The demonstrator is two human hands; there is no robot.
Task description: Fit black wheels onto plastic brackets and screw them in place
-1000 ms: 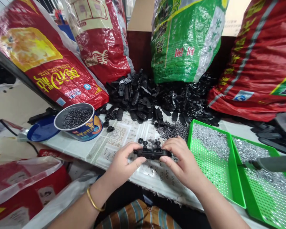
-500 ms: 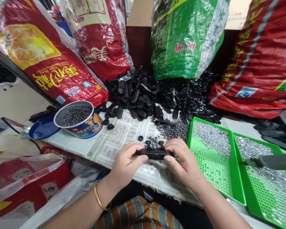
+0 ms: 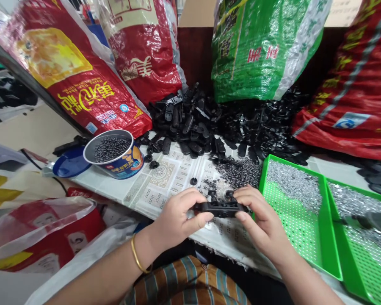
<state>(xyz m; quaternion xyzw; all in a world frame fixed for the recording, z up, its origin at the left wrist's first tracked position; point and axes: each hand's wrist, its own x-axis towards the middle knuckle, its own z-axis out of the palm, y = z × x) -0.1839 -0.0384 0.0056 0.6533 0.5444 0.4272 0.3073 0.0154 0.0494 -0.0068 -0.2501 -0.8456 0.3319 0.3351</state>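
Observation:
Between both hands is a long black plastic part (image 3: 222, 208) with two round knobs on its far side, held level above the table's front edge. My left hand (image 3: 186, 214) pinches its left end, thumb in front and fingers behind. The right end is gripped the same way by my right hand (image 3: 262, 216). A loose black knob (image 3: 193, 181) lies on the patterned tablecloth (image 3: 165, 192) just beyond my left fingers. Past the held part spreads a heap of tiny black pieces (image 3: 239, 171).
A large pile of black plastic parts (image 3: 190, 123) lies at the back beneath red and green sacks (image 3: 260, 51). On the left stands a tub (image 3: 127, 163) of small black pieces. Two green trays (image 3: 332, 237) with small shiny metal pieces sit right, a grey tool (image 3: 377, 222) over one.
The camera view has shifted, so the whole scene sits further right. Both hands still hold the black part, with little change in their grip.

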